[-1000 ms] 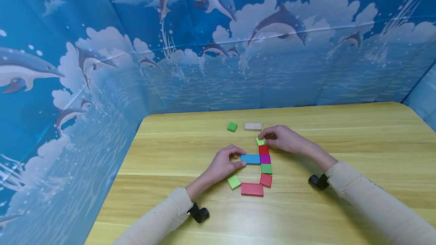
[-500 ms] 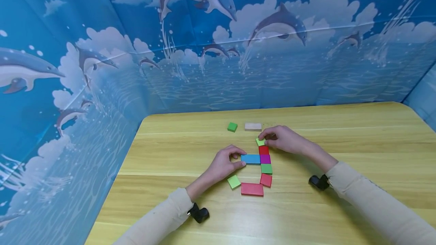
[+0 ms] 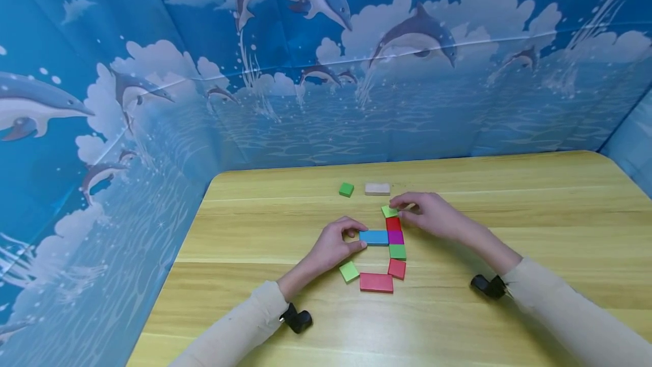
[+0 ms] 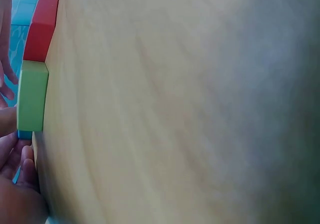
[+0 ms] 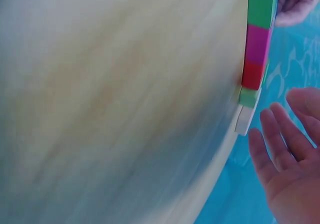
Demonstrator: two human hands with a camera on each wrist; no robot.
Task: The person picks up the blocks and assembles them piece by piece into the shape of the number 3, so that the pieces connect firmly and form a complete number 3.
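Observation:
In the head view my left hand (image 3: 332,246) pinches the left end of a blue block (image 3: 374,237) between thumb and fingers. That block's right end meets a magenta block (image 3: 395,237). A red block (image 3: 393,223) lies beyond the magenta one, a green block (image 3: 397,251) nearer. At the far end of this column sits a lime green block (image 3: 389,211). My right hand (image 3: 433,214) is just right of it; in the right wrist view the fingers (image 5: 272,134) are spread and hold nothing.
A small red block (image 3: 397,268), a long red block (image 3: 376,282) and another lime block (image 3: 349,272) curve round the near side. A green block (image 3: 346,190) and a pale block (image 3: 377,189) lie at the back. A dolphin-print curtain stands behind the table.
My right hand has let go of the lime green block and drawn slightly to the right. My left hand has stayed on the blue block.

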